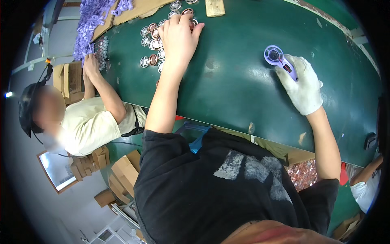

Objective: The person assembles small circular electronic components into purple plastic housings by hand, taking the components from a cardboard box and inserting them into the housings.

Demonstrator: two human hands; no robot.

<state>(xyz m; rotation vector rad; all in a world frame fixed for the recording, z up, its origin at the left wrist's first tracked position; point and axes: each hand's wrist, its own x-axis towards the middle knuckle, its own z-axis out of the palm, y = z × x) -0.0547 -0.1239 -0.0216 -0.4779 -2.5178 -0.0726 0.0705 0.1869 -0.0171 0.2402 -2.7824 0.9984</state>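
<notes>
Lavender plastic is being gripped at the right of the upper half of the frame: a ring-headed piece (pixel 280 62) is being held above the table (pixel 227 73) by the right grip (pixel 302 83), which is being covered by a white glove. Its handle is being closed in by the thumb and fingers, its ring is being pointed to the upper left, and a dark part is being exposed in the handle's slot.

At the upper centre-left, the bare left grip (pixel 178 36) is being laid over silver and copper-coloured round pieces (pixel 153 44), thumb spread to the right. Whether one is being grasped cannot be told, as the fingertips are being partly lost among the pieces.

Farther out, a pale block (pixel 215 7) is being carried by the table at the top centre. At the upper left, flat cardboard (pixel 142 7) is being bordered by a heap of lavender parts (pixel 90 18), and beside it small metallic parts (pixel 102 53) are being lined up, with a co-worker's hand (pixel 92 65) being placed next to them. At the lower right, shiny copper-coloured material (pixel 302 175) is being partly hidden by the person's arm.
</notes>
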